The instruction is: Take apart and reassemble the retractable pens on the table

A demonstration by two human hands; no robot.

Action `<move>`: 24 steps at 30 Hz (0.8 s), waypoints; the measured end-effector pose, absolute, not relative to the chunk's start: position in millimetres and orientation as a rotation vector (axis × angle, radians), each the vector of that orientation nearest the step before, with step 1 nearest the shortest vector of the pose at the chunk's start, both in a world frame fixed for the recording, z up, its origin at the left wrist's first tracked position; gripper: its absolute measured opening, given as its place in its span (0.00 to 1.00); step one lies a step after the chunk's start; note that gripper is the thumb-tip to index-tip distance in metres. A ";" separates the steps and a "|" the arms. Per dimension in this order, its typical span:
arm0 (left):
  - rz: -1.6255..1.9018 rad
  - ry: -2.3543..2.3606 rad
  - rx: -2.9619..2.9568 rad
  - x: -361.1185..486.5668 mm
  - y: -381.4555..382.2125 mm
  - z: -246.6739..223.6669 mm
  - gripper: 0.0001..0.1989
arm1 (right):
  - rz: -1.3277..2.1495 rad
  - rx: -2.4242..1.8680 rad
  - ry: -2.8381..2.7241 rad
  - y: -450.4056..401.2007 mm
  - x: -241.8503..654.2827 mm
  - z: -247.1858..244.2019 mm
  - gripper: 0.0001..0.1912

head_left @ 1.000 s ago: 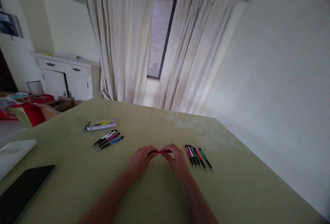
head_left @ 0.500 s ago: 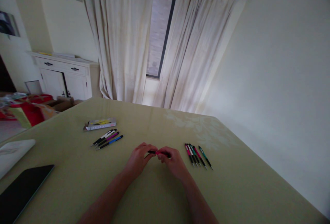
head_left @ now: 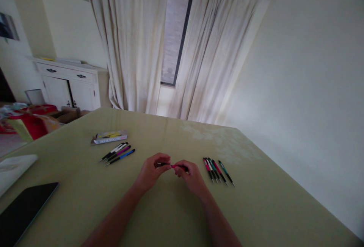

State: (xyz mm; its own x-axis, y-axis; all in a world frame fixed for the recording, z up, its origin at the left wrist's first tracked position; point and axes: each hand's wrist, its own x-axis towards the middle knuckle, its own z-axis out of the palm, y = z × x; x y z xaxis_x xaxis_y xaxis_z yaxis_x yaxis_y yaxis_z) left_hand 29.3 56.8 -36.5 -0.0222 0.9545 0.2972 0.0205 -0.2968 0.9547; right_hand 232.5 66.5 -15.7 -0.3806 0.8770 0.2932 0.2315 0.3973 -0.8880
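Observation:
Between my two hands, over the middle of the table, is a red and black pen (head_left: 173,166). The fingers of my left hand (head_left: 152,169) pinch its black end. My right hand (head_left: 190,175) is closed round the red part, and the fingers hide much of it. To the right of my right hand lies a row of several pens (head_left: 214,170) in red, white and green, with a green pen (head_left: 226,173) slightly apart. Farther off on the left, white, purple and blue pens (head_left: 118,153) lie side by side.
A small pen box (head_left: 110,137) lies behind the left pens. At the left edge are a black tablet (head_left: 27,209) and a white object (head_left: 17,169). The green table (head_left: 165,216) reaches toward curtains (head_left: 136,50) and a white cabinet (head_left: 71,84).
My left hand's fingers have shifted their grip on the pen's black end, with the thumb now straighter along it. My right hand stays almost where it was.

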 end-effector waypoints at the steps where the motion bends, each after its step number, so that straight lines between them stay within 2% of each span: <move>1: 1.454 1.098 1.410 28.8 58.2 -37.9 0.16 | 0.983 -0.965 -1.835 66.5 232.4 -15.9 0.10; 8: 1.465 1.143 1.426 23.3 62.5 -40.7 0.13 | 0.975 -1.013 -1.828 68.4 234.7 -20.0 0.11; 12: 1.482 1.118 1.344 22.8 64.4 -41.2 0.17 | 0.988 -1.009 -1.804 68.4 234.7 -21.0 0.11; 17: 1.466 1.148 1.335 21.9 66.5 -42.6 0.15 | 0.946 -1.016 -1.792 67.1 232.8 -17.1 0.10; 24: 1.501 1.090 1.348 18.6 65.3 -41.6 0.15 | 1.058 -1.039 -1.766 68.2 232.5 -20.4 0.15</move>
State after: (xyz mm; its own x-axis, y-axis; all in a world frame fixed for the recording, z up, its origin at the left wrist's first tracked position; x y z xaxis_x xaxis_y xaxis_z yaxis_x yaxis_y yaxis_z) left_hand 18.6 65.3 -41.6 -0.0873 0.9552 0.2828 -0.0271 -0.2861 0.9578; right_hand 232.5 68.2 -20.4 -0.3315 0.9168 0.2226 0.2364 0.3092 -0.9212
